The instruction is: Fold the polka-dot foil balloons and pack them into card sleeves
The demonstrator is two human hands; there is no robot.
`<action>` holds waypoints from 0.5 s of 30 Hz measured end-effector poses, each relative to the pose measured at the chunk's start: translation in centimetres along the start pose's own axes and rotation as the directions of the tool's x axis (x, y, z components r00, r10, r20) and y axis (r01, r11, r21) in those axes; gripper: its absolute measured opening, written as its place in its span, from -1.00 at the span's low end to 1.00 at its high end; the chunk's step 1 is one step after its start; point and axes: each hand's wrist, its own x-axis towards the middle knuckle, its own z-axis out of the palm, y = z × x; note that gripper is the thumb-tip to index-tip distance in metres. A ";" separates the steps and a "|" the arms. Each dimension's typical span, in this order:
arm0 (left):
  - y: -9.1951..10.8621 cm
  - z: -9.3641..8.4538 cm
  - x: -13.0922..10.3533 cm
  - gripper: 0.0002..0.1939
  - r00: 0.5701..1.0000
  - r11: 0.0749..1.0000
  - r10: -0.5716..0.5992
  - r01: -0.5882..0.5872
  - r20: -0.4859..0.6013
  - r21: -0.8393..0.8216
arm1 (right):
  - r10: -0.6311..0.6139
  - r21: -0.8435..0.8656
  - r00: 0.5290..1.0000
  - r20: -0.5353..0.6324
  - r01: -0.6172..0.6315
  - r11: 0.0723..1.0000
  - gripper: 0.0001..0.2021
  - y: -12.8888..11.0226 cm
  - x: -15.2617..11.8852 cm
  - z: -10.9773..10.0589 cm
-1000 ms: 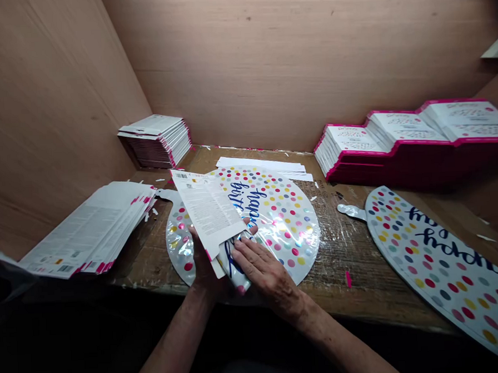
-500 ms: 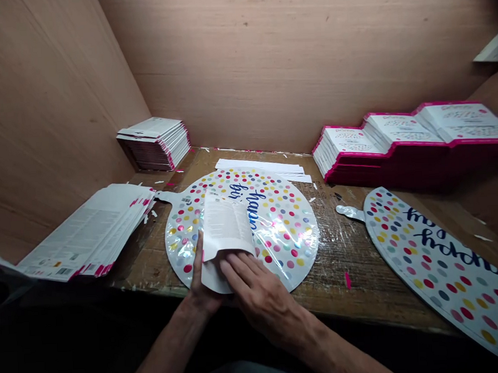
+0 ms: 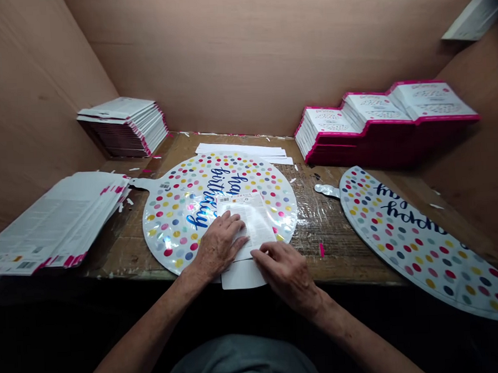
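A white printed paper envelope [image 3: 256,216] lies on a round foil balloon [image 3: 274,191] with coloured dots and blue "happy birthday" lettering. At the envelope's near end, a plain white flap [image 3: 241,276] extends toward me. My left hand [image 3: 219,241] rests on the envelope's left side, palm down with the fingers apart. Curled at the right end of the flap's fold, my right hand [image 3: 284,268] has thumb and forefinger pinched at the paper edge.
Left are a fanned pile of white envelopes [image 3: 54,224] and a taller stack [image 3: 122,112]. Pink-edged packets [image 3: 378,110] stand back right, above a second dotted balloon [image 3: 406,239]. White paper strips [image 3: 242,150] lie behind the first balloon. Wooden panels [image 3: 225,59] enclose the cardboard-covered table [image 3: 309,222].
The envelope now lies flat and turned around on the balloon, its mouth no longer held open. My right hand has come out of it; my left has moved on top. The view has shifted.
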 end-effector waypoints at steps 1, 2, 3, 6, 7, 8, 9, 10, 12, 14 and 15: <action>0.3 0.2 -0.1 -0.73 1.000 1.000 -0.007 0.007 -0.002 -0.023 | 0.004 -0.036 0.999 0.054 -0.002 0.999 -0.84 0.3 0.1 0.0; 0.6 0.3 -0.2 -0.72 1.000 0.999 -0.010 0.010 0.000 -0.043 | -0.007 -0.058 0.994 0.108 0.013 0.998 -0.85 0.6 0.2 0.0; 0.8 0.3 -0.3 -0.71 1.000 0.998 -0.014 0.014 0.005 -0.059 | -0.033 -0.069 0.988 0.154 0.044 0.997 -0.85 0.9 0.2 0.1; 1.2 0.2 -0.4 -0.67 0.999 0.996 -0.026 0.029 0.035 -0.083 | -0.129 -0.078 0.967 0.219 0.149 0.986 -0.86 1.6 0.2 0.1; 1.2 0.2 -0.5 -0.66 0.999 0.996 -0.032 0.035 0.041 -0.081 | -0.157 -0.077 0.960 0.230 0.179 0.981 -0.86 1.8 0.1 0.0; 1.2 0.3 -0.5 -0.65 0.998 0.996 -0.039 0.043 0.044 -0.077 | -0.176 -0.074 0.954 0.241 0.199 0.977 -0.86 1.9 0.0 0.0; 1.2 0.3 -0.6 -0.64 0.998 0.996 -0.047 0.050 0.046 -0.068 | -0.187 -0.069 0.950 0.249 0.210 0.975 -0.86 1.9 0.0 0.0; 1.2 0.4 -0.6 -0.63 0.997 0.997 -0.054 0.057 0.047 -0.055 | -0.187 -0.066 0.949 0.254 0.209 0.976 -0.86 1.9 0.0 0.1; 1.2 0.4 -0.5 -0.60 0.996 0.996 -0.078 0.079 0.046 -0.030 | -0.165 -0.074 0.951 0.260 0.190 0.979 -0.85 1.7 0.4 0.5; 1.3 0.4 -0.3 -0.55 0.994 0.995 -0.095 0.095 0.058 -0.009 | -0.136 -0.095 0.954 0.267 0.167 0.981 -0.83 1.5 1.2 1.1; 1.3 0.3 -0.1 -0.54 0.993 0.995 -0.095 0.095 0.072 -0.002 | -0.127 -0.104 0.953 0.275 0.160 0.982 -0.81 1.4 1.6 1.3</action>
